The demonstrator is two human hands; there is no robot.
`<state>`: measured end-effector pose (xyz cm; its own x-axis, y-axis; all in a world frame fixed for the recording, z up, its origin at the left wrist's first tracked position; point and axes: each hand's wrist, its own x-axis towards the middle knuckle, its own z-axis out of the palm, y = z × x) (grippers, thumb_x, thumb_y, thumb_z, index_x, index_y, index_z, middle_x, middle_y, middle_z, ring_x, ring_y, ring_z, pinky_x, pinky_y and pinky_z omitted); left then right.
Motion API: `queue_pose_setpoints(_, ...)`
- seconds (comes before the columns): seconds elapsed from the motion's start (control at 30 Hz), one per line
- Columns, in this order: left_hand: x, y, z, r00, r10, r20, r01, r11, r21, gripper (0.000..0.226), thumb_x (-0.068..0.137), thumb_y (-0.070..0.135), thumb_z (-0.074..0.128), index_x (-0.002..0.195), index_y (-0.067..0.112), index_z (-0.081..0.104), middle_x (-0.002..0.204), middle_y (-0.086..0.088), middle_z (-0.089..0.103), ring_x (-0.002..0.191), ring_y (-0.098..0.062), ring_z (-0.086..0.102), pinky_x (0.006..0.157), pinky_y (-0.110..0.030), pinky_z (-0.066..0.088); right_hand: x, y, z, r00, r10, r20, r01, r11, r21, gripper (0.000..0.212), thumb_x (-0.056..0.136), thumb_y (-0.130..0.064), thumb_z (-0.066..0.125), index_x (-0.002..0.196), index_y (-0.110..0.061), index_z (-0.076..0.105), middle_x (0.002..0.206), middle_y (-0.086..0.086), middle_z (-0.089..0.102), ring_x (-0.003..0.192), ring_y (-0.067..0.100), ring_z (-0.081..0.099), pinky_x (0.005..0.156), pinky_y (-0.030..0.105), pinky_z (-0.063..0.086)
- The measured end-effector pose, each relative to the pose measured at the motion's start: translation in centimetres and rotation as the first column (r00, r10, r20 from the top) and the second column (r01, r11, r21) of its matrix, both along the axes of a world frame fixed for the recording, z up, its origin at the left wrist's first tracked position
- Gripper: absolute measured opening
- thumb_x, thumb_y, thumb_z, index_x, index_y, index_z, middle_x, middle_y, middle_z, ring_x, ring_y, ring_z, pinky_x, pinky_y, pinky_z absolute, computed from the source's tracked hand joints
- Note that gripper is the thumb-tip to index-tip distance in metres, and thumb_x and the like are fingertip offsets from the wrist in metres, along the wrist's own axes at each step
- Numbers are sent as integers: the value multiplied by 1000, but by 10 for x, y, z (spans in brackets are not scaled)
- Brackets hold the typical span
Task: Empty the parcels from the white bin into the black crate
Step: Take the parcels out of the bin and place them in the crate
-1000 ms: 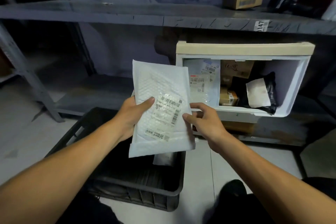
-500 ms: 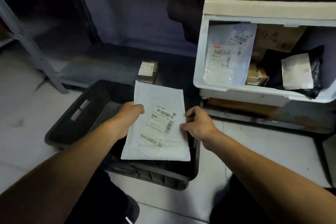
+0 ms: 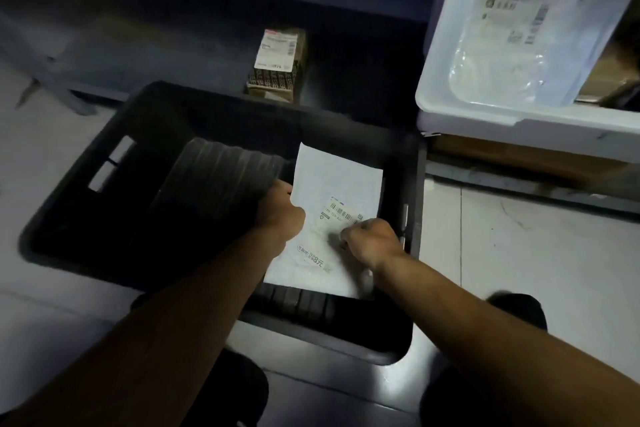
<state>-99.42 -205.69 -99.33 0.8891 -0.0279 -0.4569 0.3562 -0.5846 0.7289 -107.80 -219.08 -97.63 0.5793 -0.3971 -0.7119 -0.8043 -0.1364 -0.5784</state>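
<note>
Both grips, left hand (image 3: 282, 210) and right hand (image 3: 369, 239), hold white mailer (image 3: 337, 184) inside black crate (image 3: 104, 135).

Head view, steeply down and close over black crate (image 3: 104, 163), somewhat dim

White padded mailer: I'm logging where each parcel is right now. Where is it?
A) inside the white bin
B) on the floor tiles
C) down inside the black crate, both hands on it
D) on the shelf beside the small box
C: the white padded mailer lies within the black crate walls, with the left hand and right hand on it.
</note>
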Motion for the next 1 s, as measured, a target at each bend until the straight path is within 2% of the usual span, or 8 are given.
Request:
queue_pose_setpoints(0.1, 9, -12, -26, 998, 23, -51, -24, 1000, -20, 37, 81, -13, 48, 106, 15, 52, 111, -11, 64, 100, -28, 62, 68, -32, 49, 13, 5, -24, 998, -48, -45, 49, 998, 36, 40, 55, -35, 60, 87, -12, 67, 96, 12, 65, 77, 25, 60, 67, 24, 42)
queue_pose_setpoints(0.23, 24, -25, -53, 995, -12, -96, 9, 1000, -25, 43, 82, -13, 48, 113, 16, 52, 115, -9, 63, 104, -27, 62, 68, -32, 50, 26, 1, -44, 991, -101, -83, 103, 995, 12, 62, 52, -39, 57, 103, -5, 69, 106, 15, 71, 99, 31, 69, 75, 29, 46)
queue_pose_setpoints(0.3, 27, -30, -64, 994, -12, -105, 9, 1000, -25, 44, 82, -12, 50, 116, 15, 52, 116, -8, 63, 104, -26, 62, 68, -31, 49, 32, -3, -46, 991, -105, -88, 105, 994, -9, 69, 52, -39, 56, 111, -4, 68, 100, 11, 71, 91, 28, 69, 73, 27, 47)
queue_pose_setpoints(0.37, 27, -34, -75, 994, 4, -113, -7, 1000, -21, 45, 81, -12, 50, 115, 17, 52, 114, -8, 63, 103, -27, 63, 68, -29, 49, 37, -6, -50, 992, -90, -87, 90, 996, -3, 70, 56, -37, 57, 117, -4, 65, 97, 8, 67, 85, 24, 63, 71, 26, 45)
queue_pose_setpoints(0.5, 25, -39, -95, 992, 22, -125, -23, 1000, -5, 44, 79, -11, 49, 110, 21, 51, 112, -6, 62, 100, -26, 63, 67, -28, 48, 43, -7, -61, 993, -28, -115, 27, 1000, -13, 53, 84, -27, 63, 134, -13, 51, 124, 8, 64, 105, 28, 64, 69, 22, 49)
queue_pose_setpoints(0.57, 27, -40, -101, 991, 24, -133, -26, 1000, -12, 43, 79, -11, 49, 108, 21, 51, 112, -6, 63, 100, -27, 63, 65, -28, 47, 44, -7, -63, 993, -1, -121, -4, 999, -37, 53, 87, -29, 61, 136, -13, 49, 128, 9, 62, 112, 29, 62, 82, 26, 51)
queue_pose_setpoints(0.77, 28, -36, -95, 986, -100, -133, 111, 991, 74, 43, 87, -4, 56, 122, 19, 51, 118, -9, 65, 103, -29, 64, 69, -31, 48, 44, -15, -52, 992, 50, -120, -54, 998, -33, 51, 86, -36, 71, 131, -15, 58, 122, 5, 66, 103, 24, 65, 82, 25, 50)
queue_pose_setpoints(1.0, 14, -17, -49, 944, -282, -169, 310, 936, 169, 51, 88, 16, 69, 135, 4, 55, 133, -22, 61, 121, -38, 59, 98, -43, 50, 26, -25, 6, 967, 251, 32, -238, 943, -233, 61, 97, -28, 56, 154, -15, 36, 158, 14, 29, 141, 35, 40, 113, 36, 36)
